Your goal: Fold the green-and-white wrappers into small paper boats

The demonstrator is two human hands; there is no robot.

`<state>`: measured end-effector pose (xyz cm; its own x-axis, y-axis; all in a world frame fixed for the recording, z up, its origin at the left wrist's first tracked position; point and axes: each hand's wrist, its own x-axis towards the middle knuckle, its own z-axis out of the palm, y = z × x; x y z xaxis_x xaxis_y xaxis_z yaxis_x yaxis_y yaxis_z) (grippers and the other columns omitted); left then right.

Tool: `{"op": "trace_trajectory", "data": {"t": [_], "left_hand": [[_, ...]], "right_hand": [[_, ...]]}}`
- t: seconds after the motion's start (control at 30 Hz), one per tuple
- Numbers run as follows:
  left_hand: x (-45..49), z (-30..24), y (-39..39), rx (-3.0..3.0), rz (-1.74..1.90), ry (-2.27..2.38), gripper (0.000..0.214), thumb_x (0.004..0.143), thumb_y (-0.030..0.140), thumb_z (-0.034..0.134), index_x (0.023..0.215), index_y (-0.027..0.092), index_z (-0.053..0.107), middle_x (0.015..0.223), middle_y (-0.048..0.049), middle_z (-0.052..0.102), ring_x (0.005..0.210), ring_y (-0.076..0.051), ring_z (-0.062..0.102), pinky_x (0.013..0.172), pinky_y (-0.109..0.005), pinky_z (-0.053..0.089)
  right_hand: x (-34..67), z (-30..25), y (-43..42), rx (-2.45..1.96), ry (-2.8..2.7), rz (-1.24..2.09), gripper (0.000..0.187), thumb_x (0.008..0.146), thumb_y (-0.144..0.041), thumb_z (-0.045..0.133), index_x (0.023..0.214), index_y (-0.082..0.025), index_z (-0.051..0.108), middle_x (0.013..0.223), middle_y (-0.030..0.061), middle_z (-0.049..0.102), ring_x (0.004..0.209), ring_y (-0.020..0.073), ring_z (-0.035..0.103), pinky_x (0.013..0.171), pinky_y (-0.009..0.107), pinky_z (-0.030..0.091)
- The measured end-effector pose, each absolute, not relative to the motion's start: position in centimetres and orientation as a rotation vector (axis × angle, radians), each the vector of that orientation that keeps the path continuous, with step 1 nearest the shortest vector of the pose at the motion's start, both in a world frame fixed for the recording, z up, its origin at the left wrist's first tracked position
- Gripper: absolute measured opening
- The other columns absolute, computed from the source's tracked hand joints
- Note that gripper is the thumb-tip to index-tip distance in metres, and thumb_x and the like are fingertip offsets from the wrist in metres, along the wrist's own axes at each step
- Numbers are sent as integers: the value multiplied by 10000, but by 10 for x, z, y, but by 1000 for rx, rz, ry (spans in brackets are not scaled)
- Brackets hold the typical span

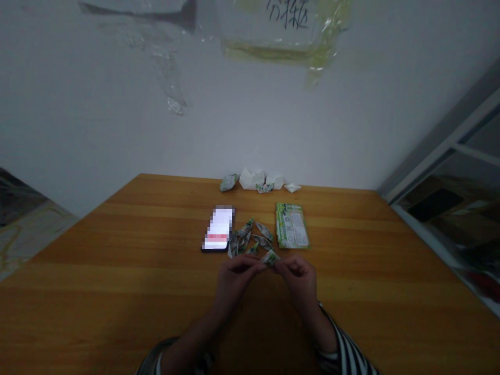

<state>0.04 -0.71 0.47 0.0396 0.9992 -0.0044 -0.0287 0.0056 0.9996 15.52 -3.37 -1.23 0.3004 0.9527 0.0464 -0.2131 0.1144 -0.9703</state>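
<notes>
My left hand (237, 275) and my right hand (297, 274) meet above the wooden table (117, 271), both pinching a small folded piece of green-and-white printed paper (270, 258) between their fingertips. Just beyond the hands lie several similar folded paper pieces (250, 238) in a loose cluster. A phone (219, 228) with a lit screen lies to the left of that cluster. A flat stack of green printed sheets (291, 225) lies to its right.
More folded and crumpled white and green paper shapes (258, 180) sit at the table's far edge against the white wall. A metal frame with glass (449, 172) runs along the right side. Clear plastic (281, 36) hangs on the wall above.
</notes>
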Motion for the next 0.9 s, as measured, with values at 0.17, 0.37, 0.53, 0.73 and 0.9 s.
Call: {"op": "trace_trajectory", "data": {"t": [0.17, 0.37, 0.53, 0.73, 0.9], "left_hand": [[7, 8, -9, 1039, 1139, 1155, 204, 607, 268, 820, 580, 162, 648, 621, 2, 723, 619, -158, 673, 617, -244, 526], [6, 8, -7, 1003, 1128, 1133, 341, 573, 272, 842, 619, 182, 517, 573, 45, 661, 562, -134, 644, 569, -223, 505], [2, 0, 2, 1188, 1022, 1068, 280, 638, 297, 789, 830, 171, 628, 652, 18, 676, 625, -154, 643, 622, -252, 500], [-2, 1, 2, 1430, 906, 1114, 234, 725, 343, 687, 602, 146, 654, 542, 14, 602, 530, -136, 535, 516, -221, 382], [1, 2, -3, 1398, 974, 1138, 261, 763, 366, 644, 607, 162, 598, 544, 26, 562, 538, -138, 527, 526, -217, 398]], "right_hand": [[151, -8, -32, -1141, -757, 1041, 297, 653, -346, 814, 730, -186, 576, 556, -10, 717, 503, 146, 664, 524, 229, 521], [149, -9, -32, -1145, -787, 1058, 393, 678, -369, 795, 918, -206, 529, 547, -36, 712, 484, 145, 659, 519, 228, 518], [152, -12, -32, -1212, -979, 1034, 274, 738, -328, 740, 868, -206, 533, 592, -21, 705, 540, 153, 668, 516, 219, 499], [155, -14, -31, -1232, -1262, 1047, 179, 758, -245, 699, 870, -210, 564, 570, -43, 648, 515, 138, 623, 483, 201, 461], [147, -16, -34, -1167, -1126, 1205, 320, 749, -230, 681, 1022, -231, 515, 640, -63, 614, 510, 119, 587, 461, 187, 446]]}}
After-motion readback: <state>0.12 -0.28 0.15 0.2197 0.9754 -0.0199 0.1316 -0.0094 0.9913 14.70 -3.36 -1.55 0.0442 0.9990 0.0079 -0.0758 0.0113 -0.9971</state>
